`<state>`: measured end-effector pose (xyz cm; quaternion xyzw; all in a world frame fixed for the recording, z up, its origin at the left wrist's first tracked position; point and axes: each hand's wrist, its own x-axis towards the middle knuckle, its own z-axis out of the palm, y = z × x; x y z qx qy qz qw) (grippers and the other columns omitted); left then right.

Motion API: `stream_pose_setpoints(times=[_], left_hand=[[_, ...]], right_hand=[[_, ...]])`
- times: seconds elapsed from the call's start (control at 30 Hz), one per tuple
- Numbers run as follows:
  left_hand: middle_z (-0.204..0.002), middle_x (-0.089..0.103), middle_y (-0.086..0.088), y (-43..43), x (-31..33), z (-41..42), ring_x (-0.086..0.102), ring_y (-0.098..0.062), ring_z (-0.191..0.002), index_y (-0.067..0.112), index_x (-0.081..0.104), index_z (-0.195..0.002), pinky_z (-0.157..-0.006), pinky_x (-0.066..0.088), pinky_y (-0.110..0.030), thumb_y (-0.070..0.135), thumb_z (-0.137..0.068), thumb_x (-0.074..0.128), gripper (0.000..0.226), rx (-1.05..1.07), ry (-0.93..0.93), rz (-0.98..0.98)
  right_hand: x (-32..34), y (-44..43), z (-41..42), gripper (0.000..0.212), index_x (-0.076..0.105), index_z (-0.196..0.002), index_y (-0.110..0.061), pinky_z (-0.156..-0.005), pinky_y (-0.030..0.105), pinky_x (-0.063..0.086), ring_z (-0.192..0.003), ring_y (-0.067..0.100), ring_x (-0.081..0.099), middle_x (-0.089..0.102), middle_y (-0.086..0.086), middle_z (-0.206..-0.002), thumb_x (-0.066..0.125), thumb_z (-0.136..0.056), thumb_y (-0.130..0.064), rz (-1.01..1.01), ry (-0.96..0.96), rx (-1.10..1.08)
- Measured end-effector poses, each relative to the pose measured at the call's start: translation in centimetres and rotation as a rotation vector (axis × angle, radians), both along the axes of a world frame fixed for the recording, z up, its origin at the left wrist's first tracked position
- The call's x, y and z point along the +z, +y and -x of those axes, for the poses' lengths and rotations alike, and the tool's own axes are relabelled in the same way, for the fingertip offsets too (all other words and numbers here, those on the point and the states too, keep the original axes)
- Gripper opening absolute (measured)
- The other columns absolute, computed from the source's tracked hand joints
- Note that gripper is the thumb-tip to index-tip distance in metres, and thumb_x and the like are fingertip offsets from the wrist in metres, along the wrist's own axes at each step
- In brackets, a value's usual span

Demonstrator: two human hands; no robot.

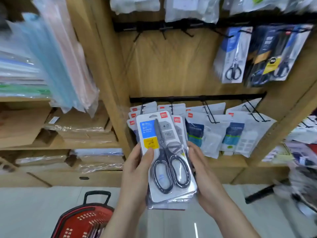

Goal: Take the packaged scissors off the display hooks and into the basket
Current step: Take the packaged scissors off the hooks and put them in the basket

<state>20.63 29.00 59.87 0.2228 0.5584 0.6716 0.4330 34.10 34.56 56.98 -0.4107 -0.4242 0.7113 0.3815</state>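
Observation:
A stack of packaged scissors (pixel 164 152), black-handled on white cards, is held in front of the lower hooks. My left hand (pixel 135 170) grips its left edge, thumb across the front card. My right hand (pixel 204 174) grips the right edge. More of the same packs (pixel 135 115) hang on the lower left hooks behind the stack. Other packaged scissors (pixel 231 55) hang on the upper right rail. The red basket (pixel 82 220) with a black handle stands on the floor at the lower left, below my left forearm.
Empty black hooks (pixel 163 30) line the upper rail. Grey packets (pixel 231 134) hang on the lower rail to the right. Wooden shelves (pixel 58 146) with wrapped paper and plastic folders (pixel 51 57) fill the left. A cluttered rack (pixel 301 152) stands at the right.

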Motion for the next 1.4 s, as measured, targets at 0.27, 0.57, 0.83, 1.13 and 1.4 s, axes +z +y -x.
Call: stream_pose_setpoints(times=[0.27,0.57,0.83,1.13,1.4], left_hand=[[-0.123,0.069,-0.013,7.6,-0.2,-10.6,0.067,-0.034,-0.111,0.013,0.06,-0.131,-0.101,0.049,-0.056,0.038,-0.081,0.075,0.058,-0.056,-0.183,0.12],[-0.103,0.075,-0.018,13.0,0.5,-14.7,0.071,-0.035,-0.097,0.008,0.073,-0.109,-0.088,0.056,-0.051,0.031,-0.086,0.07,0.032,-0.06,-0.277,0.241],[-0.087,0.075,-0.019,18.0,1.8,-14.2,0.073,-0.031,-0.068,0.007,0.078,-0.094,-0.072,0.051,-0.041,0.036,-0.096,0.052,0.04,-0.267,-0.517,0.198],[-0.111,0.071,-0.023,25.1,0.6,-10.0,0.068,-0.038,-0.102,0.004,0.069,-0.12,-0.096,0.05,-0.053,0.037,-0.079,0.068,0.053,-0.244,-0.397,0.16],[-0.113,0.071,-0.023,29.3,0.7,-8.2,0.067,-0.037,-0.105,0.0,0.066,-0.117,-0.101,0.047,-0.055,0.028,-0.08,0.065,0.047,-0.353,-0.257,0.043]], right_hand=[[1.8,4.7,-12.9,0.034,0.057,-0.12,-0.051,-0.098,0.035,0.053,-0.112,0.005,0.066,0.066,-0.019,-0.123,0.064,-0.088,-0.041,-0.031,0.082,-0.152],[3.6,8.0,-17.6,0.071,0.045,-0.13,-0.059,-0.078,0.025,0.059,-0.103,-0.002,0.068,0.058,-0.03,-0.13,0.07,-0.066,-0.044,-0.048,0.194,-0.069],[3.0,13.5,-17.6,0.122,0.022,-0.145,-0.058,-0.092,0.037,0.057,-0.12,0.014,0.063,0.06,-0.032,-0.129,0.096,-0.057,-0.017,-0.159,0.154,0.115],[3.3,19.7,-12.3,0.072,0.044,-0.129,-0.054,-0.084,0.027,0.058,-0.105,0.005,0.069,0.072,-0.018,-0.115,0.08,-0.08,-0.014,-0.189,-0.053,-0.048],[2.3,23.9,-11.5,0.102,0.029,-0.139,-0.063,-0.096,0.048,0.054,-0.114,0.018,0.067,0.068,-0.013,-0.126,0.088,-0.069,-0.016,-0.163,0.026,-0.164]])
